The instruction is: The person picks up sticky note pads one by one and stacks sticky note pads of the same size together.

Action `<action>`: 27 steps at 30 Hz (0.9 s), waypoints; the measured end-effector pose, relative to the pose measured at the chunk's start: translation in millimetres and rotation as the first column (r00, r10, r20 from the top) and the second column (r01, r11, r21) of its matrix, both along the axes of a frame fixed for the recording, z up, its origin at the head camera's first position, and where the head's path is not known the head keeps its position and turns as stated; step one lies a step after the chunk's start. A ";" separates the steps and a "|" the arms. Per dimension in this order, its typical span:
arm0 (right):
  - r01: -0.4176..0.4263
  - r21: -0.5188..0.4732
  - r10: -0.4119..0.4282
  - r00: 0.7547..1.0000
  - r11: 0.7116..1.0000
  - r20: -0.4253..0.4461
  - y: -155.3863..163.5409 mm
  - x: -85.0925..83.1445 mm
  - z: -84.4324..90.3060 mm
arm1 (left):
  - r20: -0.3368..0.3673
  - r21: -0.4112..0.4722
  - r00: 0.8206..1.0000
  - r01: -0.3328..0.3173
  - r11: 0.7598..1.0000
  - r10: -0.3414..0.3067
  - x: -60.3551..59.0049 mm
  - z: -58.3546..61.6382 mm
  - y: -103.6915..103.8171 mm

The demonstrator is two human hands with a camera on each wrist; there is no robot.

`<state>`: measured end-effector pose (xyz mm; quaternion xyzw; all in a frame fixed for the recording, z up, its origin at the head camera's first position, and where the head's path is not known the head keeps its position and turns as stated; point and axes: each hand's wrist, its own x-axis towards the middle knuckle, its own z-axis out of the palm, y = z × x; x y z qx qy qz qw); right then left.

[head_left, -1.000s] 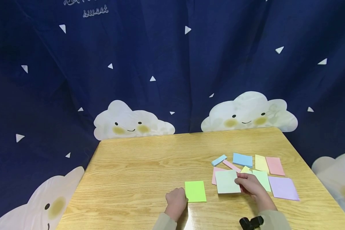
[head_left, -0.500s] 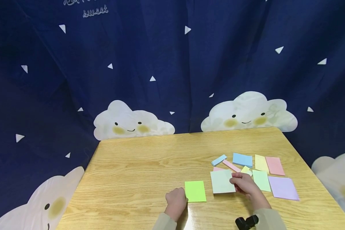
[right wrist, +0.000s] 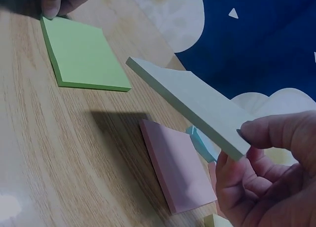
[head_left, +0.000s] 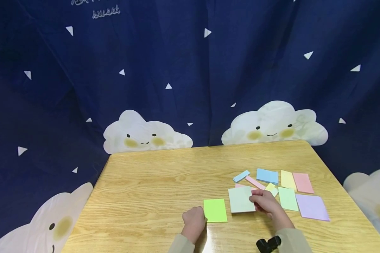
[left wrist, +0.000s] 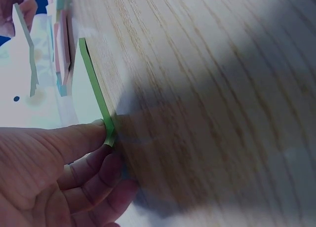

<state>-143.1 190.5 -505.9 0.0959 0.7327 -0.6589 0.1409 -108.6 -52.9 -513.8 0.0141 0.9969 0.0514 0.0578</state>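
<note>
My left hand (head_left: pixel 194 221) pinches the near left corner of a bright green sticky note pad (head_left: pixel 216 211), which lies flat on the table. In the left wrist view the thumb is on top of the green pad's corner (left wrist: pixel 94 89). My right hand (head_left: pixel 269 204) pinches a pale mint sticky note pad (head_left: pixel 241 199) by its right edge, thumb above and fingers below. The right wrist view shows this pale pad (right wrist: pixel 192 103) raised off the table and tilted. Under it lies a pink pad (right wrist: pixel 177 163), mostly covered in the head view.
Right of the hands lie a blue pad (head_left: pixel 267 175), a yellow pad (head_left: pixel 287 180), a pink pad (head_left: pixel 303 182), a light green pad (head_left: pixel 288 199) and a lilac pad (head_left: pixel 312 206). Narrow blue (head_left: pixel 241 176) and pink strips (head_left: pixel 254 182) lie behind. A dark blue cloud-patterned curtain (head_left: pixel 190 70) backs the table.
My right hand has moved left with the pale mint pad, bringing it closer to the green pad. The left hand and the green pad have stayed in place.
</note>
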 end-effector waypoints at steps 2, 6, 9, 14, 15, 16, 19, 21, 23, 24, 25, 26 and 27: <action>0.027 0.041 -0.028 0.999 0.999 0.032 -5.0 0.2 3.3 | -0.002 0.002 1.000 -0.004 1.000 0.004 -0.1 -0.3 -0.1; 0.040 0.056 -0.042 0.998 0.998 0.047 -9.6 -0.5 4.8 | -0.001 0.010 1.000 -0.005 1.000 0.005 0.2 -0.5 -0.4; 0.041 0.048 -0.043 0.998 0.998 0.050 -11.2 -0.7 4.1 | -0.002 0.010 1.000 -0.004 1.000 0.004 0.5 -0.5 -0.5; 0.041 0.036 -0.043 0.998 0.999 0.052 -14.9 -0.1 4.1 | -0.006 0.001 1.000 0.000 1.000 0.000 0.7 -0.7 -0.6; 0.043 0.033 -0.045 0.998 0.999 0.054 -16.0 -0.1 4.1 | -0.005 0.000 1.000 0.001 1.000 -0.001 0.7 -0.8 -0.6; 0.040 0.031 -0.041 0.998 0.999 0.054 -17.1 -0.1 4.3 | -0.003 -0.001 1.000 0.000 1.000 0.000 0.4 -0.8 -0.5; 0.042 0.025 -0.044 0.997 0.999 0.060 -21.0 -0.6 4.4 | -0.004 -0.007 1.000 -0.003 1.000 0.003 -0.1 -0.9 -0.3; 0.037 0.029 -0.038 0.997 0.999 0.062 -23.4 -0.7 4.0 | -0.008 -0.013 1.000 -0.006 1.000 0.006 -0.2 -1.2 -0.2; 0.040 0.032 -0.042 0.997 0.999 0.065 -26.1 -0.7 3.7 | -0.012 -0.017 1.000 -0.008 1.000 0.008 -0.2 -1.5 -0.2; 0.039 0.032 -0.041 0.997 0.999 0.065 -27.3 -0.5 3.7 | -0.013 -0.017 1.000 -0.009 1.000 0.009 -0.3 -1.6 -0.1; 0.036 0.031 -0.038 0.997 0.999 0.063 -28.4 -0.4 3.5 | -0.014 -0.015 1.000 -0.009 1.000 0.009 -0.3 -1.7 -0.1; 0.033 0.028 -0.035 0.997 0.999 0.062 -29.6 -0.2 3.6 | -0.014 -0.016 1.000 -0.009 1.000 0.009 -0.2 -1.5 -0.1; 0.034 0.025 -0.036 0.997 0.999 0.062 -30.9 -0.1 3.7 | -0.015 -0.016 1.000 -0.009 1.000 0.009 0.0 -1.4 0.0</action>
